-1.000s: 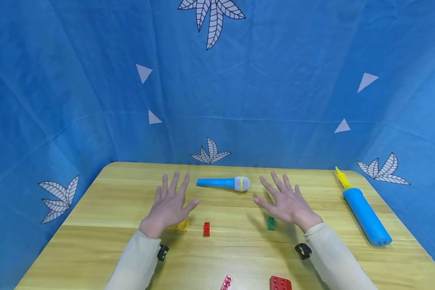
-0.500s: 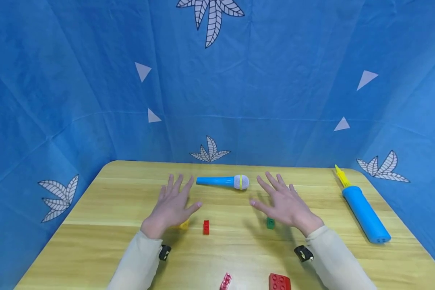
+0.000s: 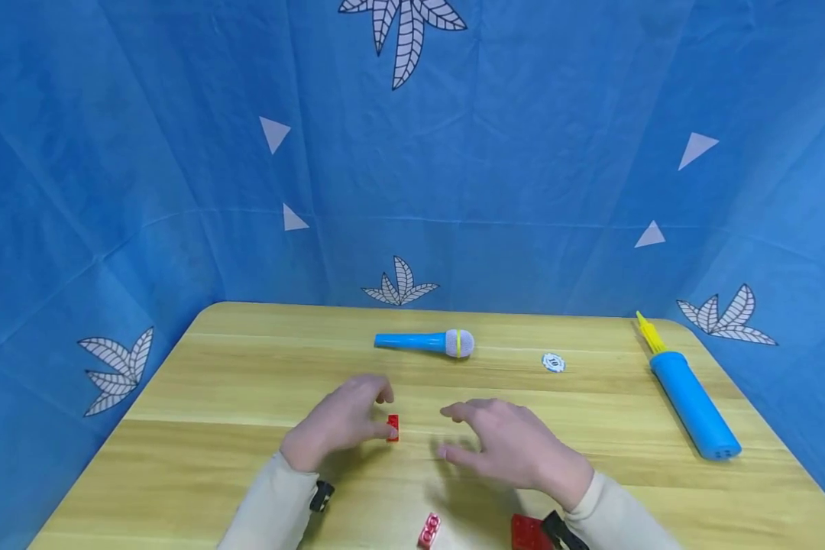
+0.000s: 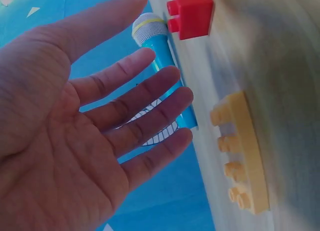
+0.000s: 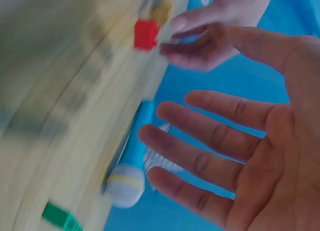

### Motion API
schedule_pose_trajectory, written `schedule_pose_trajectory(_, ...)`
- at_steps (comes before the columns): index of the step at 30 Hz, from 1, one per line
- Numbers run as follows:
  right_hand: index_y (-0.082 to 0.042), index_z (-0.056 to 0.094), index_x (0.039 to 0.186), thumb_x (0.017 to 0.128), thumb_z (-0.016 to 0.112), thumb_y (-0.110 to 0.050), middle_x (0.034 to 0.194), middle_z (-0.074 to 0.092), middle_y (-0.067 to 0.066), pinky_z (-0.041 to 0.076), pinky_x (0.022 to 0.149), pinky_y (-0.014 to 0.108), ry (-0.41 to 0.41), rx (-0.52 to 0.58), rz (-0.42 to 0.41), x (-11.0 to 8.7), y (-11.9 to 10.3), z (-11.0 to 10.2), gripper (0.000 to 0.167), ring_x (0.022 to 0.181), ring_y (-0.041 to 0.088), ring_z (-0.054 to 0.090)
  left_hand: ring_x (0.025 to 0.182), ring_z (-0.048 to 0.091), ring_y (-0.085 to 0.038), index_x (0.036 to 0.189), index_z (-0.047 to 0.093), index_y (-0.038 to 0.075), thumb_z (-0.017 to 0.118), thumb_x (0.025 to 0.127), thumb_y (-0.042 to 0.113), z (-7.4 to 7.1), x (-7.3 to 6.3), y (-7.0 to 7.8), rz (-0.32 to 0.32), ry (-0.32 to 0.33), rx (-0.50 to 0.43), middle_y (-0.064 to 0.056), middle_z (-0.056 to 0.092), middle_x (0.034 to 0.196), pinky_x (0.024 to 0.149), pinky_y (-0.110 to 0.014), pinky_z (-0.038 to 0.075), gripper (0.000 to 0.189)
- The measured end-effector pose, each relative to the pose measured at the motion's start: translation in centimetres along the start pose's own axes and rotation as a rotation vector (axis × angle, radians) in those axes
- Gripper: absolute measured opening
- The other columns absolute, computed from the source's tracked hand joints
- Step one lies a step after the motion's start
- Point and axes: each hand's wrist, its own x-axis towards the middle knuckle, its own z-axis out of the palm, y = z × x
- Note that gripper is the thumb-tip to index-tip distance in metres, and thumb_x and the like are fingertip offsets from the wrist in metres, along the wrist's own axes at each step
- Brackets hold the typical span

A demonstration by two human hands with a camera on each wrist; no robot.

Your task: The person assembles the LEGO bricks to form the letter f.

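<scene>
My left hand (image 3: 344,420) hovers over the table beside a small red toy brick (image 3: 393,428), its thumb tip overlapping the brick in the head view. Nothing is in its palm in the left wrist view, where a yellow brick (image 4: 245,156) stands near the fingertips. My right hand (image 3: 512,443) is held above the wood further right, fingers relaxed and palm bare in the right wrist view. The green brick (image 5: 61,217) shows there, but the hand hides it in the head view. A blue toy microphone (image 3: 419,342) lies beyond both hands.
At the right lies a blue hand pump (image 3: 694,405) with a yellow nozzle. A poker chip (image 3: 553,362) rests behind the right hand. Near the front are a pinkish-red brick (image 3: 429,530) and a larger red brick (image 3: 528,533), partly behind the right wrist. Blue cloth (image 3: 522,153) surrounds the table.
Both hands went from fingers spread to loosely bent, turning inward. The left moved toward the small red brick, the right moved left and nearer. The chip came into view; yellow and green bricks became hidden.
</scene>
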Motion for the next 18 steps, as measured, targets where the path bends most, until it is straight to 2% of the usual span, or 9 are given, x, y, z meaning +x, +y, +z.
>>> schedule_pose_trajectory(5, -0.013, 0.069, 0.112, 0.090, 0.068, -0.046, 0.103, 0.069, -0.005, 0.053, 0.073, 0.033, -0.087, 0.020, -0.093, -0.4, -2.3, 0.6, 0.040, 0.084, 0.008, 0.064, 0.080, 0.048, -0.017, 0.097, 0.058, 0.007, 0.089, 0.072, 0.020, 0.7, 0.2, -0.1, 0.030, -0.016, 0.039, -0.001, 0.055, 0.090, 0.074, -0.033, 0.045, 0.041)
schedule_pose_trajectory(8, -0.016, 0.070, 0.103, 0.087, 0.071, -0.049, 0.093, 0.067, -0.010, 0.051, 0.066, 0.029, -0.144, -0.013, -0.109, -0.8, -3.4, 1.1, 0.037, 0.074, 0.003, 0.058, 0.078, 0.046, -0.016, 0.095, 0.056, 0.010, 0.090, 0.071, 0.021, 1.0, 0.3, 0.0, 0.040, -0.024, 0.065, -0.001, 0.053, 0.086, 0.069, -0.031, 0.043, 0.043)
schedule_pose_trajectory(15, -0.020, 0.063, 0.085, 0.079, 0.075, -0.055, 0.074, 0.053, -0.014, 0.043, 0.056, 0.029, -0.231, -0.129, -0.049, -1.5, -5.0, 2.3, 0.037, 0.062, 0.005, 0.049, 0.075, 0.045, -0.017, 0.095, 0.055, 0.009, 0.091, 0.069, 0.019, 1.6, 0.5, 0.1, 0.017, -0.021, 0.109, 0.000, 0.049, 0.082, 0.066, -0.031, 0.042, 0.046)
schedule_pose_trajectory(18, -0.021, 0.059, 0.077, 0.076, 0.077, -0.054, 0.069, 0.048, -0.013, 0.043, 0.056, 0.028, -0.229, -0.183, -0.040, -1.7, -5.3, 3.1, 0.038, 0.060, 0.006, 0.048, 0.074, 0.045, -0.017, 0.092, 0.054, 0.009, 0.091, 0.070, 0.019, 1.9, 0.6, 0.1, 0.005, -0.020, 0.137, 0.002, 0.047, 0.080, 0.065, -0.030, 0.041, 0.044)
